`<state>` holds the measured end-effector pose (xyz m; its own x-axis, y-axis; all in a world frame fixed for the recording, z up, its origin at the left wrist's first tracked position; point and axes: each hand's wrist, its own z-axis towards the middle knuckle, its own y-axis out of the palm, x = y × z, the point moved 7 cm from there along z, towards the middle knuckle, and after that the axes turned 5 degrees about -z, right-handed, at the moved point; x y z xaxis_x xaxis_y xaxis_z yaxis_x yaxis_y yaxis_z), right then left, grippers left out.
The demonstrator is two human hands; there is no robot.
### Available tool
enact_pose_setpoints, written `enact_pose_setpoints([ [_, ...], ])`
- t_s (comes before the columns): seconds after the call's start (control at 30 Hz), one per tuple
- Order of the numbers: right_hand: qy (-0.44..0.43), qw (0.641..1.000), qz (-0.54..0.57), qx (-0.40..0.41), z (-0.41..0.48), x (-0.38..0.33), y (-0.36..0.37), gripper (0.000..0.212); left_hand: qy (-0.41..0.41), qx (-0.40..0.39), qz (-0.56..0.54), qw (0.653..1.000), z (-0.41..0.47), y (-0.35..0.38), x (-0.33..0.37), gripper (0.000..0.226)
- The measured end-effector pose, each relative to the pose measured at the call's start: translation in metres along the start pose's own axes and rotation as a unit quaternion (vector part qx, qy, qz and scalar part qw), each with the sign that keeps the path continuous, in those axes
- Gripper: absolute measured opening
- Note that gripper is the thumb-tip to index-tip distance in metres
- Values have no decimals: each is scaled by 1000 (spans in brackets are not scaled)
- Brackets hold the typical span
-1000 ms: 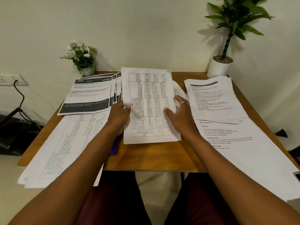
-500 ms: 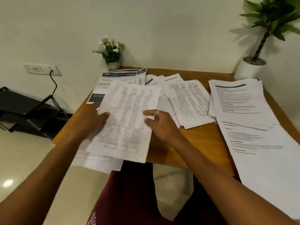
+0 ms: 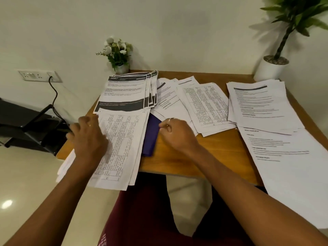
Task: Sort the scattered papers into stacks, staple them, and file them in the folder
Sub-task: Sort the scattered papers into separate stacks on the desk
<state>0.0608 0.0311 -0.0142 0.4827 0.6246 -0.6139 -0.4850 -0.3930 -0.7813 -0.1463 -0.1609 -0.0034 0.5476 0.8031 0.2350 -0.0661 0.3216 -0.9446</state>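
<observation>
Overhanging the table's [image 3: 204, 157] front edge, one grid-printed stack [image 3: 124, 139] lies under the resting left hand [image 3: 88, 139], with one blue folder [image 3: 150, 137] just beside it. The right hand [image 3: 179, 135] curls at the folder's edge, and I cannot tell whether it grips. Bare wood opens rightward toward two text stacks [image 3: 260, 103].

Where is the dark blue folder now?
In the head view the folder lies on the table, left of centre, between the grid-printed stack and the right hand, its far end under loose papers.

Purple folder [image 3: 150, 137] mostly under gridded sheets [image 3: 124, 139] — print unreadable; tall plant [image 3: 291, 20] cut off at top.
</observation>
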Motion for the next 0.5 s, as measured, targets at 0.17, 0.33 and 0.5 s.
enact_pose_setpoints([
  [0.17,87,982,-150,80,3,71,-57,44,78,-75,-191,976,-17,18,97,47],
  [0.33,109,972,-207,10,-12,104,-63,56,86,-229,-380,892,-44,56,184,38],
  [0.5,91,966,-240,30,-10,108,-66,32,104,-241,-404,876,-54,77,224,32],
])
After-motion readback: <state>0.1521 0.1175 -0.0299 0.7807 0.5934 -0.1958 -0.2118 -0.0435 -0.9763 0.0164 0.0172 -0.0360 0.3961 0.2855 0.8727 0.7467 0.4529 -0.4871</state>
